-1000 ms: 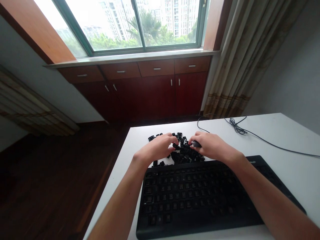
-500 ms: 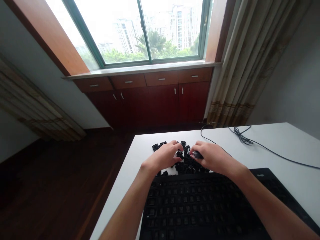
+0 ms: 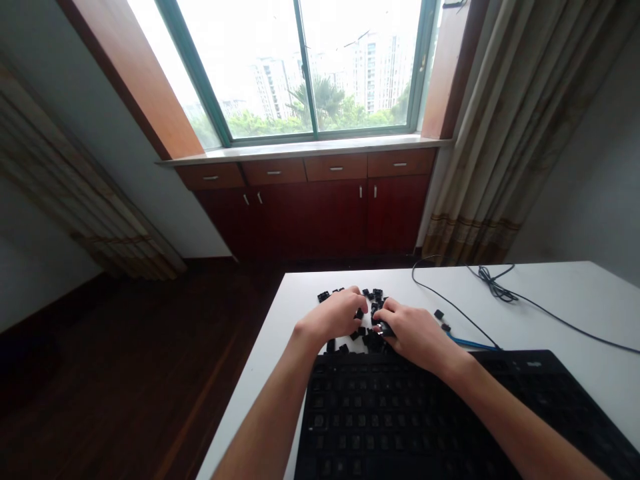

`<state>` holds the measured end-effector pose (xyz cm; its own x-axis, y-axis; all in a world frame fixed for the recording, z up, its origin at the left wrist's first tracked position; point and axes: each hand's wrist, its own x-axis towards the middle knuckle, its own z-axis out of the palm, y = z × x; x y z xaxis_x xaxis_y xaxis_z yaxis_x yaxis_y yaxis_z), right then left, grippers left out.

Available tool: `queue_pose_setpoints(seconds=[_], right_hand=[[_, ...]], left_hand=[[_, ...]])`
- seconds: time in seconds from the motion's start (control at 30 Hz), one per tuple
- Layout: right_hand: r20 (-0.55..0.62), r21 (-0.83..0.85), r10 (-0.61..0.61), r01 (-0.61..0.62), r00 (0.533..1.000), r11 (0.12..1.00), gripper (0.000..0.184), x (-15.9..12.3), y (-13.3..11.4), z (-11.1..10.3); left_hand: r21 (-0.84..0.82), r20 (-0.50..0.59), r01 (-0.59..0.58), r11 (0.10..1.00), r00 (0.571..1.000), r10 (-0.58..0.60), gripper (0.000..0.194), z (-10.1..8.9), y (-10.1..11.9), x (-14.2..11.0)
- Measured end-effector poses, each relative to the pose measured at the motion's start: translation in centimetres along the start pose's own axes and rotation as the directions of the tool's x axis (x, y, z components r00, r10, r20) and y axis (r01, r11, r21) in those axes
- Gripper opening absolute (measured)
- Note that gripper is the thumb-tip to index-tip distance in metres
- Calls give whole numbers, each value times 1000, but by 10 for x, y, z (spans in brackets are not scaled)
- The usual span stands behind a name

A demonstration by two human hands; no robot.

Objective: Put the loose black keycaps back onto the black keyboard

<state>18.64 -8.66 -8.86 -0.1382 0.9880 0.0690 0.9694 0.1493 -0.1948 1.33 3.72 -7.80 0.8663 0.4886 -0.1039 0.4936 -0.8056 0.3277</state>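
Black keycaps [image 3: 374,341] between left hand [image 3: 333,315] and right hand [image 3: 416,335]

My black keyboard [image 3: 400,420] lies flat on the white desk [image 3: 550,300], with its long side toward me; the letters on its keys are too dark to read; just behind its far edge is a loose heap of black keycaps [image 3: 374,341], turned in many directions; two separate keycaps [image 3: 439,314] lie apart, to the right of the heap; my right hand [image 3: 415,337] pinches a black keycap [image 3: 384,329]; my left hand [image 3: 333,315] curves over the heap.
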Motion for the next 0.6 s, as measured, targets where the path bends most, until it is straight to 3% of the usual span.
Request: queue_pose_setpoints(seconds=[0.3, 0.47, 0.6], right_hand=[[-19, 33, 72, -71, 997, 997, 26, 2, -2, 11], [-20, 71, 93, -91, 995, 993, 20, 3, 1, 14], [-44, 87, 87, -83, 995, 993, 15, 3, -1, 14]], left_hand=[[38, -136, 143, 989, 981, -137, 23, 18, 6, 11], [21, -137, 134, 991, 982, -130, 31, 20, 6, 12], [12, -148, 160, 987, 977, -156, 26, 20, 9, 13]])
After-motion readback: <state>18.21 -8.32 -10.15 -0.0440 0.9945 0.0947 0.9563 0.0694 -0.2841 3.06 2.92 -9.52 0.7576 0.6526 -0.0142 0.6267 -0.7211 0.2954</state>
